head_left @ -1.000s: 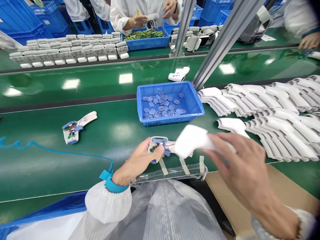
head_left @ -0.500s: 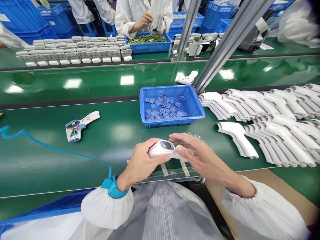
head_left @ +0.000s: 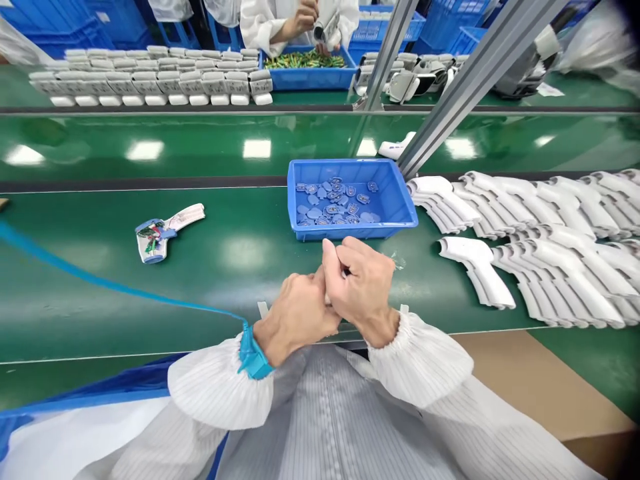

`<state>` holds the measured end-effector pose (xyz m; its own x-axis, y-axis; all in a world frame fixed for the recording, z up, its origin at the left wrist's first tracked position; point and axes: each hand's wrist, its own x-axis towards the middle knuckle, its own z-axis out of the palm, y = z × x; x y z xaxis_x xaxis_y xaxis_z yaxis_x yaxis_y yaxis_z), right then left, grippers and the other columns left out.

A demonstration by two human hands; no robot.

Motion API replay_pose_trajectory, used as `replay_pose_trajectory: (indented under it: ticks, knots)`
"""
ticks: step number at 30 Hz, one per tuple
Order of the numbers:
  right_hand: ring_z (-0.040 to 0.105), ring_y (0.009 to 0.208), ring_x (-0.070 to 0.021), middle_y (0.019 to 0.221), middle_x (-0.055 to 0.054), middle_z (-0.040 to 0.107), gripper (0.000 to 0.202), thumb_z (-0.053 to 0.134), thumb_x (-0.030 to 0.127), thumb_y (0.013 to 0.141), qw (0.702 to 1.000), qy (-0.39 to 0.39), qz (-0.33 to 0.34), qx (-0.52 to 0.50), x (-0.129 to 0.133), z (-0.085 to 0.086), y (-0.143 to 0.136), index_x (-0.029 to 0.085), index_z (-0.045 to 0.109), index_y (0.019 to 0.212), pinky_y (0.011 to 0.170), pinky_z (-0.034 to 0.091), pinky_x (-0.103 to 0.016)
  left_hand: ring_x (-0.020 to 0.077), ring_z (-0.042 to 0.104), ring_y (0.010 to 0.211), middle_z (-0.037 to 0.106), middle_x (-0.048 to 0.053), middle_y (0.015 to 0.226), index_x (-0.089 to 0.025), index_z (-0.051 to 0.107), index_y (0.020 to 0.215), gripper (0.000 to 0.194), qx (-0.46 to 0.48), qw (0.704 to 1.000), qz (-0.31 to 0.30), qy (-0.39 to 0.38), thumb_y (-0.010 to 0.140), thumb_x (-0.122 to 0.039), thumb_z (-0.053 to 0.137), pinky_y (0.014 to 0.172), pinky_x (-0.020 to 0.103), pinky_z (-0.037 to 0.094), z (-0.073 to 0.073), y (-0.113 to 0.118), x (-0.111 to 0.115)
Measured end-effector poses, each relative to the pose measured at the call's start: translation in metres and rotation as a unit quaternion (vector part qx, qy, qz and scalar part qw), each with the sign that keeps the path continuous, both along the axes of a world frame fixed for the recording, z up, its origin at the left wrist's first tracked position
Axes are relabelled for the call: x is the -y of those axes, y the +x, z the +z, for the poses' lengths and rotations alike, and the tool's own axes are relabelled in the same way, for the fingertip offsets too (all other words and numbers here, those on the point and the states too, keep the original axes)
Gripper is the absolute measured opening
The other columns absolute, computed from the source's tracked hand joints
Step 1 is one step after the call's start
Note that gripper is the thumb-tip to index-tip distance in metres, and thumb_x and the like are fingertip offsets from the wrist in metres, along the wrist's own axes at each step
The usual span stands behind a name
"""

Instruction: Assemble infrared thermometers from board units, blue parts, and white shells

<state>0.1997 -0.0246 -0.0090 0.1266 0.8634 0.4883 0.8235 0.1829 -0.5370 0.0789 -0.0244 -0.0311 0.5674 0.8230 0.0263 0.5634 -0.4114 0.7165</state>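
Observation:
My left hand (head_left: 299, 308) is closed, with its back turned up, around a white infrared thermometer that is almost wholly hidden by my hands. My right hand (head_left: 361, 280) is curled into a fist against the left one and grips the same piece, its thumb pointing up and away from me. Both hands are just in front of a blue tray (head_left: 353, 233), which holds several small blue-grey oval parts (head_left: 334, 200). To the left lies an open thermometer half (head_left: 153, 240) with wires and a green board showing.
White thermometer shells (head_left: 565, 280) lie in rows on the right, with one single shell (head_left: 477, 270) nearer me. A slanted metal post (head_left: 465, 93) rises behind the tray. A blue cord (head_left: 125, 287) runs to my left wrist. Across the bench a co-worker's hand (head_left: 305, 17) holds something.
The thermometer's screen was visible in my left hand, with my right hand loosely open beside it. Now both hands have closed together and cover it. The view has shifted slightly.

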Motion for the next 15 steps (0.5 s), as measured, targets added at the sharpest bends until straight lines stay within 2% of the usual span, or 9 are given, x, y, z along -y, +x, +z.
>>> replay_pose_trajectory:
  ticks: [3,5,8,11,13,15]
  knots:
    - [0.030,0.050,-0.0093,0.052,0.003,0.037,0.050,0.047,0.030,0.098,0.998,0.008,-0.045,-0.043,0.000,0.001,0.003,0.021,0.030,0.052,0.054,0.023,-0.030,0.0204,0.067,0.069,0.073,0.004,0.087,-0.019,0.060,0.100,0.018,0.054,0.996,-0.018,-0.073,0.083,-0.023,0.061,0.057,0.028,0.044,0.006,-0.009,-0.004]
    - [0.034,0.051,-0.0092,0.053,0.003,0.042,0.049,0.049,0.035,0.098,0.997,-0.024,-0.050,-0.059,0.000,0.001,0.003,0.020,0.036,0.053,0.054,0.024,-0.029,0.0190,0.066,0.066,0.072,0.004,0.084,-0.019,0.058,0.096,0.016,0.054,0.994,-0.005,-0.100,0.086,-0.031,0.062,0.053,0.027,0.040,0.007,-0.013,-0.003]
    - [0.041,0.050,-0.0095,0.051,0.001,0.049,0.052,0.047,0.039,0.099,0.996,-0.067,-0.025,-0.044,0.001,-0.003,-0.001,0.019,0.048,0.051,0.054,0.025,-0.028,0.0219,0.065,0.061,0.070,0.007,0.077,-0.017,0.057,0.092,0.022,0.003,0.999,0.032,-0.042,0.087,-0.038,0.061,0.053,0.029,0.037,0.001,-0.009,0.006]
    - [0.047,0.049,-0.0102,0.047,-0.001,0.053,0.057,0.044,0.037,0.100,0.998,-0.061,-0.007,-0.027,0.000,-0.003,-0.002,0.018,0.053,0.047,0.054,0.027,-0.027,0.0216,0.064,0.059,0.069,0.006,0.075,-0.016,0.057,0.092,0.022,-0.020,0.998,0.059,-0.013,0.087,-0.037,0.061,0.053,0.030,0.036,-0.001,-0.007,0.013]
    - [0.050,0.050,-0.0105,0.048,0.000,0.057,0.056,0.046,0.040,0.099,0.994,-0.094,0.035,-0.042,-0.007,0.004,0.006,0.018,0.058,0.050,0.054,0.030,-0.026,0.0182,0.061,0.056,0.068,0.002,0.072,-0.018,0.057,0.089,0.024,-0.014,0.996,0.078,-0.041,0.089,-0.041,0.061,0.052,0.028,0.036,0.004,-0.017,0.013]
    - [0.056,0.055,-0.0110,0.057,0.001,0.065,0.049,0.049,0.042,0.099,0.986,-0.135,0.082,-0.060,-0.024,0.014,0.024,0.018,0.068,0.060,0.057,0.036,-0.024,0.0159,0.058,0.055,0.066,-0.001,0.069,-0.020,0.057,0.084,0.029,-0.031,0.993,0.096,-0.062,0.090,-0.048,0.061,0.051,0.026,0.036,0.013,-0.039,0.008]
